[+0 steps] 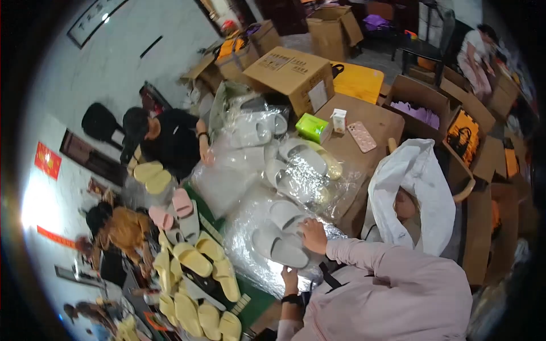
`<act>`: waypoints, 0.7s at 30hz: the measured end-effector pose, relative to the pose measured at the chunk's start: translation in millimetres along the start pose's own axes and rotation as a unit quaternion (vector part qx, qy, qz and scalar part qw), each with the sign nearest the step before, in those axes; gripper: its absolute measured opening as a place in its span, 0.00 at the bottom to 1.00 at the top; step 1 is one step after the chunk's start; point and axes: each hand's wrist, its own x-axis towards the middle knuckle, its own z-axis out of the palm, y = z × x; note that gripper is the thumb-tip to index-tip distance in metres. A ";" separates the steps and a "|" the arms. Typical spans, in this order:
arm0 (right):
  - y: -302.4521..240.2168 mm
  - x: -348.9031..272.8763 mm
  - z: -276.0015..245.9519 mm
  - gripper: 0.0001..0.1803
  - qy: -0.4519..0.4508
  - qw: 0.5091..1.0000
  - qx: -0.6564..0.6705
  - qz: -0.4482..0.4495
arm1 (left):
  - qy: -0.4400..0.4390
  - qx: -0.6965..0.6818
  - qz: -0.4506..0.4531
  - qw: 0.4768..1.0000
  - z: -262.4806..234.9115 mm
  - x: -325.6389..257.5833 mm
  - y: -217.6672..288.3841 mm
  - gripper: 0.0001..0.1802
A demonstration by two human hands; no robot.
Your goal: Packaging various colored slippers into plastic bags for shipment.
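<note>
A pair of white slippers lies on a clear plastic bag on the table in front of me. My right hand, in a pale pink sleeve, grips the upper edge of the nearer white slipper. My left hand, with a black watch on its wrist, holds the lower edge of the plastic bag just below the slippers. More bagged white slippers lie further up the table.
Several yellow slippers and pink slippers lie at the left. A person in black works at the bags. Cardboard boxes, a green box, a phone and a large white bag surround the table.
</note>
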 end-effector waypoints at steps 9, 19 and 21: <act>14.5 25.3 54.0 0.22 -0.181 0.966 -0.126 -0.135 | -0.127 0.541 0.199 0.807 50.3 -75.0 50.4 0.38; -0.5 46.8 52.8 0.26 -0.239 0.969 0.029 -0.061 | -0.044 0.586 0.141 0.797 54.5 -97.5 52.3 0.39; -5.3 34.0 40.1 0.25 -0.198 0.969 0.123 -0.077 | 0.023 0.582 0.183 0.792 55.2 -97.5 51.0 0.36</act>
